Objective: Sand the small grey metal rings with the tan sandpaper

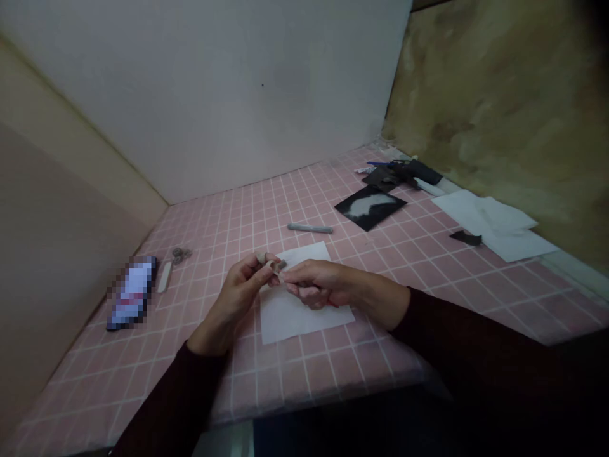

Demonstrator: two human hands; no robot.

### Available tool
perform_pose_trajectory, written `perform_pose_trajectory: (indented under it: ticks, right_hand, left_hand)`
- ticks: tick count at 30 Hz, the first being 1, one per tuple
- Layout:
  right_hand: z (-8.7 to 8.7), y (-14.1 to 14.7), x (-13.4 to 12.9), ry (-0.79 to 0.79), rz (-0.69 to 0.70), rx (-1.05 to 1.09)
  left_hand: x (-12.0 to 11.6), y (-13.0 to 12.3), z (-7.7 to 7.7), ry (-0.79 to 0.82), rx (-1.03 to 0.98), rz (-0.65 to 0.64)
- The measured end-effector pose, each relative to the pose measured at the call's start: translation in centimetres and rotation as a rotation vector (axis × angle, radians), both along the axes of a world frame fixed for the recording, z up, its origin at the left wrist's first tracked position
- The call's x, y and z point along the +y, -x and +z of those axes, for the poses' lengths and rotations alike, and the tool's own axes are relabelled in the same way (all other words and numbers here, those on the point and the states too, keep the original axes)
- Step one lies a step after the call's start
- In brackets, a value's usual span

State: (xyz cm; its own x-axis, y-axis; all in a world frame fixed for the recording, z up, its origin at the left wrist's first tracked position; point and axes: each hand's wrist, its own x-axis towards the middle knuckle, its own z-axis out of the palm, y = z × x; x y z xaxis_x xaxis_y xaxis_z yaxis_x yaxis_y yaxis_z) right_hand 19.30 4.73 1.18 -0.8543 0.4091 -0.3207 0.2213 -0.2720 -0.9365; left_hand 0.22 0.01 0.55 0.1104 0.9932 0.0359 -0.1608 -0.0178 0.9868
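Left hand and right hand pinch a small grey lump of clay between fingertips, above the white paper sheet near the pink checked table's front edge; light, even pressure probably shapes best.

Corner work surface, dim light.
We note a pink gridded tabletop, a white wall and a stained brownish wall.

I see a small grey lump of clay, pinched between the fingertips of my left hand and right hand, held just above a white paper sheet.
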Motion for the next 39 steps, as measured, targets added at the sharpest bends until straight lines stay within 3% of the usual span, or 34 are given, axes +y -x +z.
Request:
perform_pose_trajectory:
  ticks: [2, 7, 8, 10, 13, 15, 17, 19, 21, 22, 26, 28, 29, 31, 33, 36, 38, 39]
  right_hand:
    - [0.0, -0.1, 0.1, -0.104, -0.031, -0.022]
    - [0.4, -0.8, -0.1, -1.095, -0.221, -0.276]
    - [0.5, -0.9, -0.2, -1.198, -0.219, -0.324]
    - [0.5, -0.9, -0.3, -1.259, -0.201, -0.374]
    - [0.3, -0.5, -0.4, -1.093, -0.239, -0.279]
    - [0.0, -0.1, -0.3, -0.727, -0.226, -0.175]
    - [-0.2, 0.2, -0.2, -0.274, -0.117, -0.064]
    - [-0.4, 0.2, 0.0, -0.001, -0.016, 0.006]
    - [-0.5, 0.0, 0.2, -0.043, -0.022, -0.011]
    - [-0.4, -0.2, 0.2, -0.181, -0.065, -0.047]
    - [0.2, -1.0, 0.3, -1.015, -0.191, -0.193]
    - [0.4, -1.1, 0.2, -1.206, -0.190, -0.232]
    - [0.4, -1.0, 0.1, -1.197, -0.191, -0.226]
    - [0.2, -0.6, 0.0, -0.988, -0.207, -0.175]
    - [-0.1, -0.1, -0.1, -0.590, -0.176, -0.105]
    - [-0.5, 0.2, 0.0, -0.041, -0.011, -0.005]
    - [-0.5, 0.1, 0.1, 0.022, 0.013, -0.008]
    - [-0.5, 0.0, 0.1, -0.063, -0.014, -0.041]
  left_hand:
    - [0.0, 0.1, 0.0, 0.030, 0.010, -0.011]
    - [0.4, 1.1, -0.1, 0.201, -0.010, -0.142]
    - [0.5, 1.2, -0.1, 0.223, -0.008, -0.160]
    - [0.5, 1.2, 0.0, 0.234, -0.009, -0.173]
    - [0.4, 0.7, 0.1, 0.174, -0.018, -0.117]
    - [0.3, 0.4, 0.1, 0.111, -0.022, -0.046]
    - [0.2, 0.1, 0.1, 0.053, -0.028, 0.010]
    - [0.2, 0.0, 0.1, 0.021, -0.029, 0.025]
    - [0.2, 0.1, 0.0, 0.032, -0.022, 0.003]
    - [0.2, 0.3, -0.1, 0.052, -0.022, -0.017]
    - [0.3, 1.1, -0.2, 0.204, -0.048, -0.156]
    - [0.4, 1.3, -0.1, 0.254, -0.049, -0.205]
    - [0.5, 1.4, -0.1, 0.250, -0.049, -0.204]
    - [0.5, 1.2, 0.0, 0.198, -0.052, -0.156]
    - [0.5, 0.9, 0.1, 0.128, -0.056, -0.088]
    - [0.3, 0.4, 0.3, 0.066, -0.026, -0.019]
    - [0.2, 0.4, 0.3, 0.060, -0.009, -0.001]
    - [0.2, 0.5, 0.3, 0.070, -0.009, -0.012]
